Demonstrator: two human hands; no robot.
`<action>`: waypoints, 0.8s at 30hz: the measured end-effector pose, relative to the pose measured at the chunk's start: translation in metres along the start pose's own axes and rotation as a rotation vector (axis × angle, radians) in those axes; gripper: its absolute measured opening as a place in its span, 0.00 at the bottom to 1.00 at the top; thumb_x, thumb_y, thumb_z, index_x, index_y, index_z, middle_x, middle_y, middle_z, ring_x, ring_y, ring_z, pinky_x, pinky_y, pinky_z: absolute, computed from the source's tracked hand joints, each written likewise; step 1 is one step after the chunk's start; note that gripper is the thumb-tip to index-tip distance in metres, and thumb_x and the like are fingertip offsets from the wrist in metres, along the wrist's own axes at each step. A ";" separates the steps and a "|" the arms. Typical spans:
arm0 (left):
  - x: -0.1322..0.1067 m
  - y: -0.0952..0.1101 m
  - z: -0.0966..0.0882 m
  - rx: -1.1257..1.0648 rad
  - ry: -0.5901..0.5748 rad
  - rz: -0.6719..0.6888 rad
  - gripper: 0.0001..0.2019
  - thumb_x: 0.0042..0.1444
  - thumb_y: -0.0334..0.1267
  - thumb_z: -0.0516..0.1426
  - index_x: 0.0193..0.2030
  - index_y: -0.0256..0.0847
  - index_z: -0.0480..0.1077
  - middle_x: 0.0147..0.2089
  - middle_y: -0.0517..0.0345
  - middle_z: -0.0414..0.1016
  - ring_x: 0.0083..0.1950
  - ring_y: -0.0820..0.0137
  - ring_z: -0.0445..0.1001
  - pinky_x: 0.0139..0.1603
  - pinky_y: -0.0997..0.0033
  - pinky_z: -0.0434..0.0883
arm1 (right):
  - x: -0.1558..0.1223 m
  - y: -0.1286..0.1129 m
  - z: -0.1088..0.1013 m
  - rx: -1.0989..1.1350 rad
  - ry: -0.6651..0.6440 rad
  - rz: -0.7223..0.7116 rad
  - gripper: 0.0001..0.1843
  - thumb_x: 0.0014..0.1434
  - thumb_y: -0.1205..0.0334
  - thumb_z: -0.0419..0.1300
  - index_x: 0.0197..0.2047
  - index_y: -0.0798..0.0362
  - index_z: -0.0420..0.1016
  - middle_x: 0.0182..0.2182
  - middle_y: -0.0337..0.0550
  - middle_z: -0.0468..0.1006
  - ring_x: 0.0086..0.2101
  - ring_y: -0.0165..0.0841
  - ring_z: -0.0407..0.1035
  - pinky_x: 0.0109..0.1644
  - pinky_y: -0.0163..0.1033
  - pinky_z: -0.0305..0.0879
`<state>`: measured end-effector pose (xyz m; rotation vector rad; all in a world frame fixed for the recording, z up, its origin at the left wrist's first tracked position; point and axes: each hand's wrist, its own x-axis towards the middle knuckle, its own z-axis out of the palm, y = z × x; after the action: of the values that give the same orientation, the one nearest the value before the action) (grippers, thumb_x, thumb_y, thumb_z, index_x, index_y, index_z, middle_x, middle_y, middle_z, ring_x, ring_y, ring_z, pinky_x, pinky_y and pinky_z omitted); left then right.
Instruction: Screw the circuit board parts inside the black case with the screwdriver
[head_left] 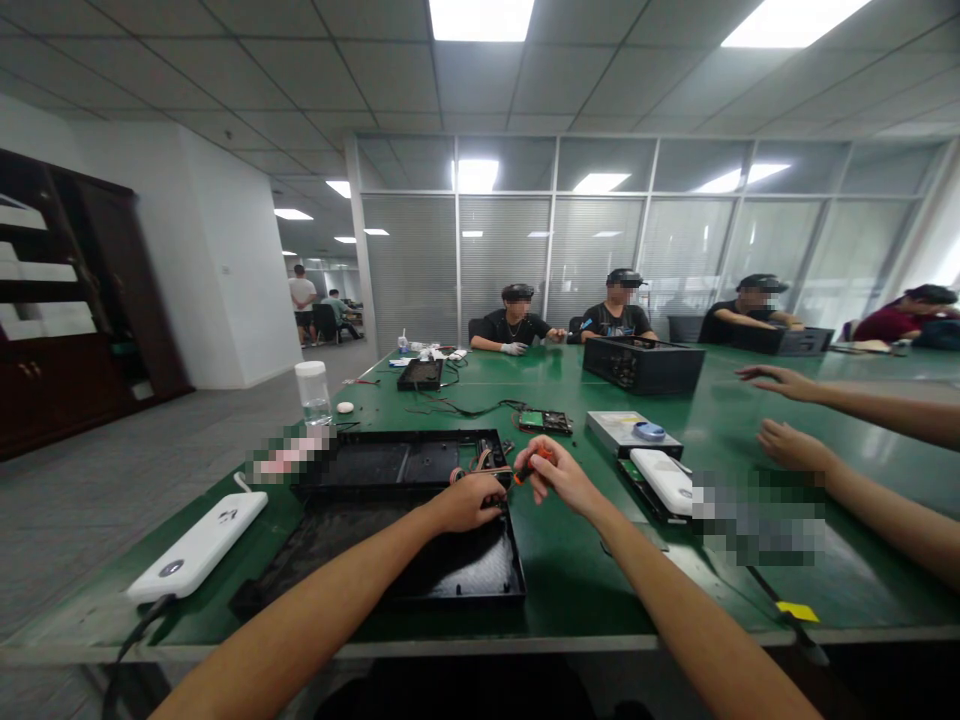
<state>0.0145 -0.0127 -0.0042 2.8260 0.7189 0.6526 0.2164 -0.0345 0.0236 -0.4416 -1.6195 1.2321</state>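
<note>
My right hand (pixel 561 478) grips a red-and-orange screwdriver (pixel 534 462), its tip slanting down to the left. Close by, my left hand (pixel 474 502) has its fingers curled in at the right side of an open black casing (pixel 469 578). What those fingers pinch, if anything, is hidden. The casing lies flat in two shallow halves, one behind the other. Striped ribbon wires (pixel 480 468) run along the right end of the rear half (pixel 375 462), just beyond my left hand.
White power banks (pixel 201 545) (pixel 661 482) lie left and right. A hard drive (pixel 546 421) and a silver optical drive (pixel 631 432) sit behind my right hand. A clear jar (pixel 313 392) stands back left. Another person's hands (pixel 795 442) reach in from the right; several people sit across the table.
</note>
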 end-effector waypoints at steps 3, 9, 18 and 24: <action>0.001 0.000 0.001 0.013 0.001 0.009 0.08 0.48 0.32 0.56 0.37 0.37 0.66 0.35 0.56 0.67 0.36 0.71 0.65 0.39 0.74 0.61 | -0.001 0.000 0.001 0.010 -0.020 0.010 0.13 0.54 0.55 0.55 0.37 0.51 0.56 0.32 0.40 0.72 0.14 0.19 0.56 0.16 0.32 0.64; 0.002 0.001 0.001 0.036 -0.006 0.032 0.07 0.47 0.31 0.57 0.34 0.36 0.65 0.34 0.56 0.67 0.37 0.70 0.65 0.39 0.73 0.62 | -0.003 0.002 0.001 0.004 -0.089 0.003 0.18 0.56 0.52 0.52 0.46 0.53 0.59 0.34 0.44 0.71 0.16 0.21 0.59 0.19 0.35 0.66; 0.001 0.002 -0.002 0.014 -0.013 0.045 0.07 0.48 0.31 0.56 0.36 0.36 0.66 0.36 0.55 0.67 0.39 0.69 0.65 0.42 0.71 0.61 | -0.002 0.002 0.003 -0.106 -0.044 0.010 0.12 0.54 0.54 0.54 0.36 0.56 0.64 0.30 0.42 0.72 0.16 0.21 0.58 0.18 0.33 0.65; 0.000 0.000 -0.001 0.008 -0.009 0.052 0.07 0.48 0.30 0.56 0.37 0.37 0.66 0.37 0.55 0.68 0.40 0.69 0.66 0.44 0.71 0.61 | -0.003 0.001 0.004 -0.171 -0.055 0.022 0.13 0.54 0.53 0.54 0.31 0.56 0.65 0.27 0.41 0.72 0.14 0.20 0.56 0.18 0.32 0.65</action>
<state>0.0144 -0.0122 -0.0034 2.8620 0.6502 0.6465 0.2139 -0.0379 0.0215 -0.5377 -1.7787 1.1350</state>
